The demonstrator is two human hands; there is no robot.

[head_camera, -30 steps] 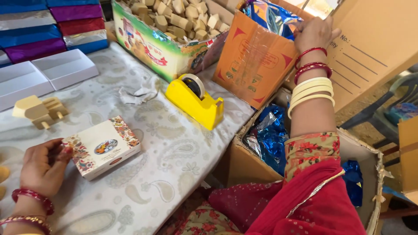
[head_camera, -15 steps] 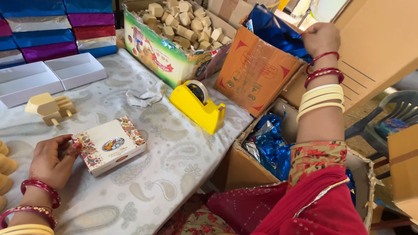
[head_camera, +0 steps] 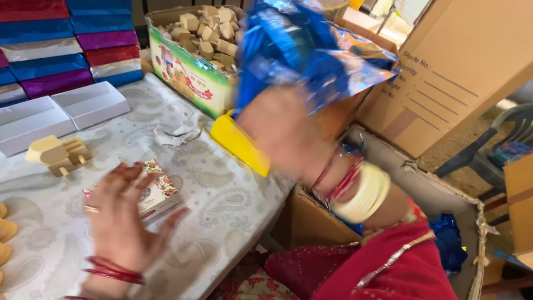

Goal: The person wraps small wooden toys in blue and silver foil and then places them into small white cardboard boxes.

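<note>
My right hand (head_camera: 280, 136) is blurred in mid-air over the table's right edge, shut on a crinkled sheet of shiny blue foil paper (head_camera: 300, 55). Behind it shows part of a yellow tape dispenser (head_camera: 236, 141). My left hand (head_camera: 119, 214) hovers with fingers spread over a small printed box (head_camera: 158, 191) that lies on the patterned tablecloth (head_camera: 216, 205). It covers the box's left part, and whether it touches the box I cannot tell.
A small wooden toy (head_camera: 58, 154) stands at left. White open boxes (head_camera: 91, 103) and stacked coloured foil boxes (head_camera: 105, 50) lie behind. A green carton of wooden pieces (head_camera: 191, 72) sits at the back. Cardboard cartons (head_camera: 444, 83) stand at right, one with blue foil (head_camera: 447, 244).
My right hand came back from the carton at upper right toward the table, carrying blue foil paper. My left hand opened and lifted from the box's left end to above it.
</note>
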